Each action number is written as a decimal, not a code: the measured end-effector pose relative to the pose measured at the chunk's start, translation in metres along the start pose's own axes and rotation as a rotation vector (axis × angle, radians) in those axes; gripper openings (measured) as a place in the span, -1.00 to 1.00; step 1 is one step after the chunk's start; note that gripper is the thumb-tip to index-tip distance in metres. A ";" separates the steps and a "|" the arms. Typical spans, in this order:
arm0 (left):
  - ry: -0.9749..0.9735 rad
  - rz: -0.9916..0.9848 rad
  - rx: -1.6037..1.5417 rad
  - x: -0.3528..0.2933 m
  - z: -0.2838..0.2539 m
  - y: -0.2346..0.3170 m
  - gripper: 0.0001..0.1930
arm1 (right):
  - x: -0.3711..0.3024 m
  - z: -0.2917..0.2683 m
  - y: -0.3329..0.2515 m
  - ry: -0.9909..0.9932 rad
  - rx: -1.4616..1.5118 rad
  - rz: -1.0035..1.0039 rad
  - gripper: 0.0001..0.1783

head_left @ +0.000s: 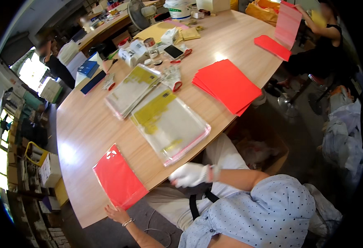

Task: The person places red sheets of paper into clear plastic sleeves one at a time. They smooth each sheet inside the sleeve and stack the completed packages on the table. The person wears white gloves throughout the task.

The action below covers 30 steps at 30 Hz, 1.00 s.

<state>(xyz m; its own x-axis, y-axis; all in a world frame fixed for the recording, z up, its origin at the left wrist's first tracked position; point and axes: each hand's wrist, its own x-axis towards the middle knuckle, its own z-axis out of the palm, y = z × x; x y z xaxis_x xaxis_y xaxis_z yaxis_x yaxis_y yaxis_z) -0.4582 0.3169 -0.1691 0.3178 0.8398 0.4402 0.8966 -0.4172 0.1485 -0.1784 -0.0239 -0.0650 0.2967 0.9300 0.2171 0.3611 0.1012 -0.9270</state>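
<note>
My left hand [117,214], bare with a bracelet at the wrist, has its fingers spread at the near edge of a red sheet packet in a clear sleeve [120,177]. That packet lies flat at the table's front left corner. In a white glove, my right hand [188,175] hovers just off the front edge, over my lap. Its fingers are curled in and slightly blurred, with nothing visible in them. Closest to it on the table is a stack of clear plastic sleeves with yellow-gold print [169,124]. A second sleeve stack [134,89] lies beyond, partly against the first.
Red sheets [227,85] lie fanned on the right. Farther back are a phone [173,51], red-handled scissors [176,85], a jar [151,50] and a white bucket [177,9]. At far right, another person holds a red sheet [288,25]. An open carton [268,149] stands below the table.
</note>
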 end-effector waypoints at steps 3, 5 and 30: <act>0.048 0.184 -0.483 0.005 -0.040 0.074 -0.60 | -0.091 -0.082 0.027 0.664 0.134 0.307 -0.87; -0.018 0.322 -0.613 0.000 -0.043 0.112 -0.64 | -0.119 -0.146 0.016 0.775 -0.799 0.240 -0.82; -0.444 1.145 -0.307 -0.042 -0.006 0.365 -0.75 | -0.239 -0.160 0.082 1.264 0.582 0.187 -0.74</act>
<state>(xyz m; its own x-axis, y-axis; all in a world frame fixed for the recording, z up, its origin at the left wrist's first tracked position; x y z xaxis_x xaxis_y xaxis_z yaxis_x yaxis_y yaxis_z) -0.1458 0.1272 -0.1282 0.9913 -0.0350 0.1266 -0.0485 -0.9932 0.1054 -0.0783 -0.2949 -0.1438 0.9957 0.0347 -0.0856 -0.0922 0.4322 -0.8970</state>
